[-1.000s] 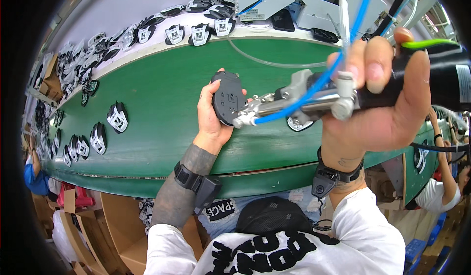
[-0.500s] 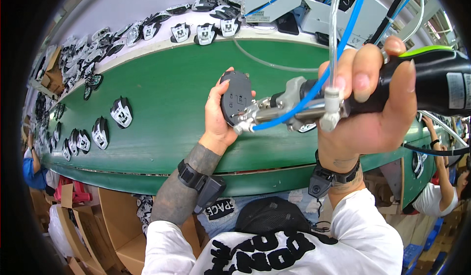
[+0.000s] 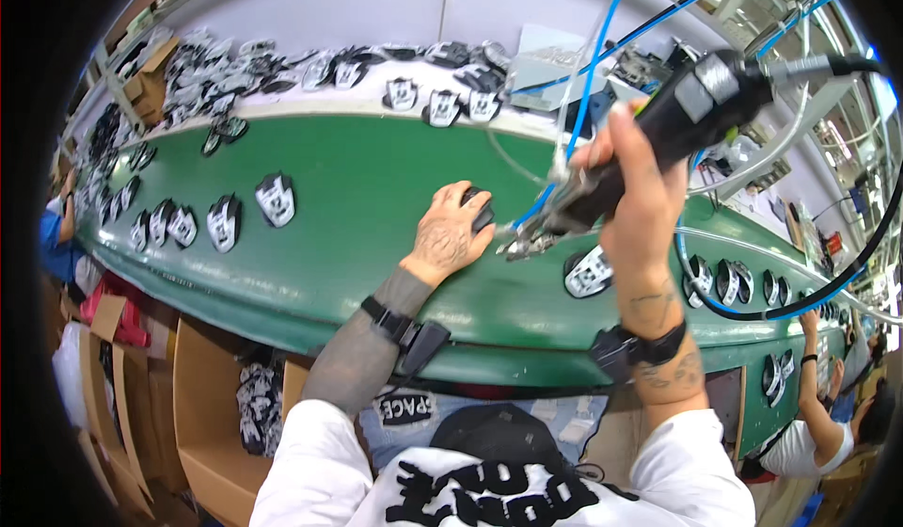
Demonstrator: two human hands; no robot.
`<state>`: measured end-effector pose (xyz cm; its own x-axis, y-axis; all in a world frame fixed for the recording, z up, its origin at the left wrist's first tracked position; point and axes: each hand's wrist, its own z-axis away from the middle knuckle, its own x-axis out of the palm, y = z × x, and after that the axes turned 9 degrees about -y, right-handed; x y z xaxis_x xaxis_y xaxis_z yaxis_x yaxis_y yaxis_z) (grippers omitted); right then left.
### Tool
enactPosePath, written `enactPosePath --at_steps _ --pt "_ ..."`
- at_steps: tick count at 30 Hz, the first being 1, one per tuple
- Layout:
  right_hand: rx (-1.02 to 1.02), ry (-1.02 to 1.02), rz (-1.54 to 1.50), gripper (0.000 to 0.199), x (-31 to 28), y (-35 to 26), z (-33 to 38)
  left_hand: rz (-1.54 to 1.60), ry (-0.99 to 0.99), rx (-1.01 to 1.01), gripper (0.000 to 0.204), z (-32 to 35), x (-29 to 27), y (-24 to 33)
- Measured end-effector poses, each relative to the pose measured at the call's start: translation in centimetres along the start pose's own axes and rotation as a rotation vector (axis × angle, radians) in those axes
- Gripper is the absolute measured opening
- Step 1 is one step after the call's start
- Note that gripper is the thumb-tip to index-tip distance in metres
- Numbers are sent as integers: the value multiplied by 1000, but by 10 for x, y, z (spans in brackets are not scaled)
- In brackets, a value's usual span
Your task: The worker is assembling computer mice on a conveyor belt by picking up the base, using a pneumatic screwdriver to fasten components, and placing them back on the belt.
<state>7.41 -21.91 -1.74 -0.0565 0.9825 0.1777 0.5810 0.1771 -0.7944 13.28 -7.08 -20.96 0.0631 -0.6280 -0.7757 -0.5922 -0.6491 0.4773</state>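
Observation:
My left hand (image 3: 446, 235) is closed over a dark computer mouse (image 3: 483, 215), its back toward me; most of the mouse is hidden under the fingers. It sits low over the middle of the green belt; I cannot tell whether it touches it. My right hand (image 3: 644, 179) grips a black powered screwdriver (image 3: 701, 99), tilted with its metal nozzle pointing down and left, a little right of the mouse and apart from it. Blue and clear hoses run up from the tool. Just below the nozzle a white-and-black mouse part (image 3: 587, 274) lies on the belt, partly behind my right wrist.
More white-and-black mouse parts (image 3: 224, 223) lie on the belt to the left, others (image 3: 734, 283) to the right. A shelf (image 3: 367, 100) behind carries heaps of them. Cardboard boxes (image 3: 221, 452) stand below at left. Other people work at both ends. A black cable (image 3: 800, 311) loops at right.
The screwdriver has pulled back from the mouse and swung more upright. My left hand has turned over, bringing the mouse down toward the belt. The view has shifted too.

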Motion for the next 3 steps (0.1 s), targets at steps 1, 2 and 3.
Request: enactPosePath --at_steps 1,2,3 --pt "27 -15 97 32 -2 -3 -4 -51 -50 39 46 0 0 -5" --pt "114 -41 218 27 -8 -10 -3 -57 -54 14 46 2 4 -6" --pt "143 -143 222 40 -16 -16 -2 -12 -114 -52 49 0 4 -5"
